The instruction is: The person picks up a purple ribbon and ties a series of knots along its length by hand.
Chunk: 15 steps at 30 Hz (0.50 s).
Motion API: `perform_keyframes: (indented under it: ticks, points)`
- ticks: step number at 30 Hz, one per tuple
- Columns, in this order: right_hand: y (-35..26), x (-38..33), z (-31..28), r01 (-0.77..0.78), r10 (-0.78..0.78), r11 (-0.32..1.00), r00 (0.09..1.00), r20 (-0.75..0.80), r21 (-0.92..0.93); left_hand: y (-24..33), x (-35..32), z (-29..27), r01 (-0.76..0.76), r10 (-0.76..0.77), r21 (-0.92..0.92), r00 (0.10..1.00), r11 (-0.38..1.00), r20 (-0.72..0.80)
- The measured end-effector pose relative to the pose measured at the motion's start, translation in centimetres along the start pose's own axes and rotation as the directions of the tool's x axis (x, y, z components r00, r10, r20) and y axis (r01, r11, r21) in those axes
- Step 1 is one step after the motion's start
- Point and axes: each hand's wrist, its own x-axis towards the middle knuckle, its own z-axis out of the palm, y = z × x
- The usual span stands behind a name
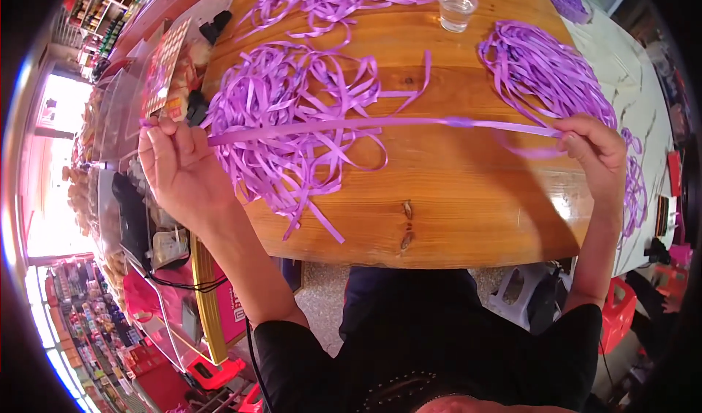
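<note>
A long purple ribbon (351,124) is stretched nearly level above the table between my two hands. My left hand (179,168) grips its left end, with a bit of purple showing at the fingertips. At the other side my right hand (596,149) pinches it between thumb and fingers. A darker, bluish-purple patch, perhaps a join, shows on the ribbon nearer the right hand. A loose tail of ribbon (530,152) sags below that hand. Under the left part of the stretched length lies a tangled heap of purple ribbons (270,98). A neater ribbon bundle (545,65) rests beyond my right hand.
Another ribbon pile (329,0) covers the far side of the wooden table (453,215). Beside it stands a clear cup (455,19) of liquid. A white marbled surface (625,69) adjoins on the right. Red stools (620,314) and a grey-white stool (515,292) stand below.
</note>
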Motion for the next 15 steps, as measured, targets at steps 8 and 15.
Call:
perform_keyframes:
  ticks: [8,15]
  points:
    - [-1.3,1.1,5.0,0.187,-0.155,0.96,0.975,0.162,-0.21,-7.5,-3.3,-0.5,-0.313,0.485,0.913,0.86,0.26,0.156]
    - [-3.2,2.2,7.6,0.525,-0.521,0.752,0.844,0.13,-0.398,-10.0,-12.1,11.3,0.588,-0.638,0.252,0.684,0.769,0.353]
